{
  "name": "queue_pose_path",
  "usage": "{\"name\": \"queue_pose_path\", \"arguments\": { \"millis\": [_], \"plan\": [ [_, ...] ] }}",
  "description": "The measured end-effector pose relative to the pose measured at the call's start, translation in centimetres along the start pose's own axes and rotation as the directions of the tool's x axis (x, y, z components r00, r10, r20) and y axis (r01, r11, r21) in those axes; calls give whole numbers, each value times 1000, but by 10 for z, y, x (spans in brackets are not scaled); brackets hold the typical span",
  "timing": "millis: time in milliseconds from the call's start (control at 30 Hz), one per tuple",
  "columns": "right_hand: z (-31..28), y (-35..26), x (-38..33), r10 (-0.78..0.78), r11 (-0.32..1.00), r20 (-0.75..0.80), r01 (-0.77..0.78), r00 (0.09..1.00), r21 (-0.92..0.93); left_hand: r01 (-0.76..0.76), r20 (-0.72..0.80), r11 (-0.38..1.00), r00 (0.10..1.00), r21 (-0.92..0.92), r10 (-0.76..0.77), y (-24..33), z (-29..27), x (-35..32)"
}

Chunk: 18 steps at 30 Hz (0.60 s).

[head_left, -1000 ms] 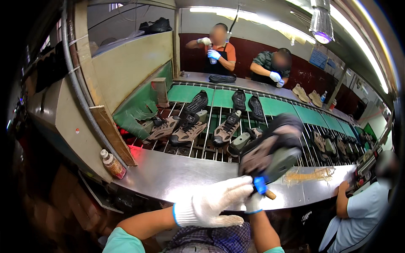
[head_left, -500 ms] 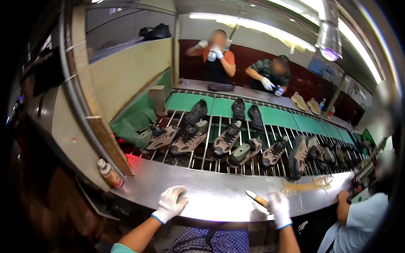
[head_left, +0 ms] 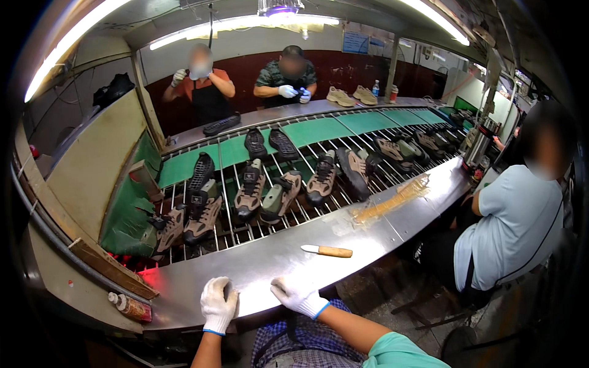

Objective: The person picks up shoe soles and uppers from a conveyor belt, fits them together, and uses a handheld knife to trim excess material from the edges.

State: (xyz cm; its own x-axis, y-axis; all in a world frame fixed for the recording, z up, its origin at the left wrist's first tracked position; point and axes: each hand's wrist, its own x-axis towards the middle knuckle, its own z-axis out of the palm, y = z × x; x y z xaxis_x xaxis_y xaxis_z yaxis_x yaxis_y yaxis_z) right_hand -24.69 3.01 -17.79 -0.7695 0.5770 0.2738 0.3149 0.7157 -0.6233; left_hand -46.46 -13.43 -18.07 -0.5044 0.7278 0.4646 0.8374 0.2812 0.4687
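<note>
Both my hands wear white knit gloves with blue cuffs. My left hand (head_left: 218, 305) rests at the near edge of the metal ledge (head_left: 264, 267), fingers loosely bent, thumb apart, nothing seen in it. Beside it, my right hand (head_left: 299, 295) hovers over or touches the same edge, fingers half bent toward the left hand and apparently bare of any object. A short knife (head_left: 328, 251) with a wooden handle lies on the ledge beyond my right hand, its blade to the left. Neither hand touches it.
Past the ledge, a rod conveyor carries brown-and-black shoes (head_left: 250, 190), black soles (head_left: 200, 172) and a green strip (head_left: 319, 130). Brown tape (head_left: 392, 201) marks the ledge. A bottle (head_left: 130, 306) stands left. One person (head_left: 509, 214) sits right; two work across.
My right hand has left the knife handle's end and moved left, near my left hand. The knife stays on the ledge. The view has turned to the right.
</note>
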Motion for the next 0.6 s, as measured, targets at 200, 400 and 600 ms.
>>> {"name": "queue_pose_path", "arguments": {
  "millis": [200, 400, 600],
  "plan": [
    [-6, -9, 1, 20, 999, -22, -21, 1000, -41, -14, 7, 1000, 1000, -2, 14, -4, 3, -2],
    [-3, -6, 2, 21, 1000, -45, -21, 999, -6, -2, 37, 1000, 999, -10, 2, -9, 5, -1],
    [21, 9, -10, -52, 989, -125, 34, 991, -143, -86, -25, 996, 996, 19, 87, -16, 1, -6]
  ]
}}
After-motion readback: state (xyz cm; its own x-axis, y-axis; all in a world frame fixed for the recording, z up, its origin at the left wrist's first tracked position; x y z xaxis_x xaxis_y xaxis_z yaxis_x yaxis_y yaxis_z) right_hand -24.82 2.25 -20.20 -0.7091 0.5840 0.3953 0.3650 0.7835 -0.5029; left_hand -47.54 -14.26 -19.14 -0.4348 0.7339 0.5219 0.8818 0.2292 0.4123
